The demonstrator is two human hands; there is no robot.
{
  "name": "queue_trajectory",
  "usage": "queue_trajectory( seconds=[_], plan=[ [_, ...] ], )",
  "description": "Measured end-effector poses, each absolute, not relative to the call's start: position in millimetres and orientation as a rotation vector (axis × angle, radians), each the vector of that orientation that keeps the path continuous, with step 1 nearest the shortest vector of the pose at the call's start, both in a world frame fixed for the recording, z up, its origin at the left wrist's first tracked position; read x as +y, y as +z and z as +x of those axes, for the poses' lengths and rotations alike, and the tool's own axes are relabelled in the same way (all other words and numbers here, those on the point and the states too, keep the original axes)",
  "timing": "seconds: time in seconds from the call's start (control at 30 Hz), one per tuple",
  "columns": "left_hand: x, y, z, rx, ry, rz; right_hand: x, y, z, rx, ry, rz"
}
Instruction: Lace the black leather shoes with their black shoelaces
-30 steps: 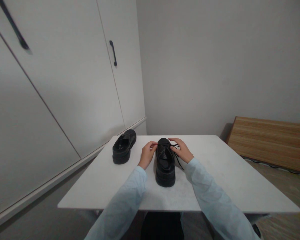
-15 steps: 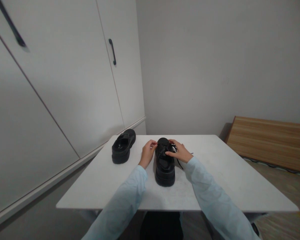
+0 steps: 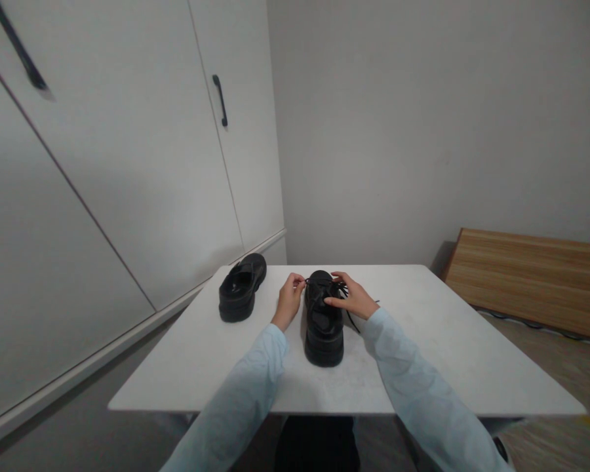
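A black shoe (image 3: 324, 341) stands upright in the middle of the table, heel towards me and toe away. At its left side my left hand (image 3: 290, 298) pinches a black shoelace (image 3: 309, 282) near the front eyelets, a little apart from the shoe. My right hand (image 3: 354, 297) is closed around the right side of the upper, its thumb on the tongue area and its fingers at the lacing. Loose lace ends (image 3: 353, 322) hang down to the table on that side. A second black shoe (image 3: 242, 288) rests farther left, untouched.
The white table (image 3: 423, 367) reaches towards a grey wall (image 3: 423, 131). White cupboard doors (image 3: 128, 164) with dark handles run along the left. A wooden panel (image 3: 526, 282) leans by the wall at the right.
My left hand has moved slightly left and away from the shoe, drawing a piece of lace out with it. The right hand has stayed nearly in place.
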State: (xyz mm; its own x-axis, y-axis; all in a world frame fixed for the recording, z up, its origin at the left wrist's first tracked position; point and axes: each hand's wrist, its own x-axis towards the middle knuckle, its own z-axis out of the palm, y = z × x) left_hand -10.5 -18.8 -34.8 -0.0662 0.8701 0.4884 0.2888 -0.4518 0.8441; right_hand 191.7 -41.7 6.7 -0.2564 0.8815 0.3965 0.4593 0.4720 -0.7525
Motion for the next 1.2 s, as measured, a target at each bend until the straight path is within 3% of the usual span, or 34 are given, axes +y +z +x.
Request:
queue_trajectory(
  seconds=[0.47, 0.93, 1.2],
  plan=[
    [-25.5, -21.1, -14.4, 1.014, 1.603, 1.372, -38.7, 5.1, 192.3, -1.862, 0.746, -1.050],
    [-31.5, -9.8, -21.0, 1.326, 1.461, 1.903, -29.9, -9.5, 194.3, -1.961, 0.538, -1.220],
    [-32.4, -12.8, -28.1, 1.485, 1.345, 2.248, -30.6, -9.3, 194.8, -1.976, 0.605, -1.251]
  ],
)
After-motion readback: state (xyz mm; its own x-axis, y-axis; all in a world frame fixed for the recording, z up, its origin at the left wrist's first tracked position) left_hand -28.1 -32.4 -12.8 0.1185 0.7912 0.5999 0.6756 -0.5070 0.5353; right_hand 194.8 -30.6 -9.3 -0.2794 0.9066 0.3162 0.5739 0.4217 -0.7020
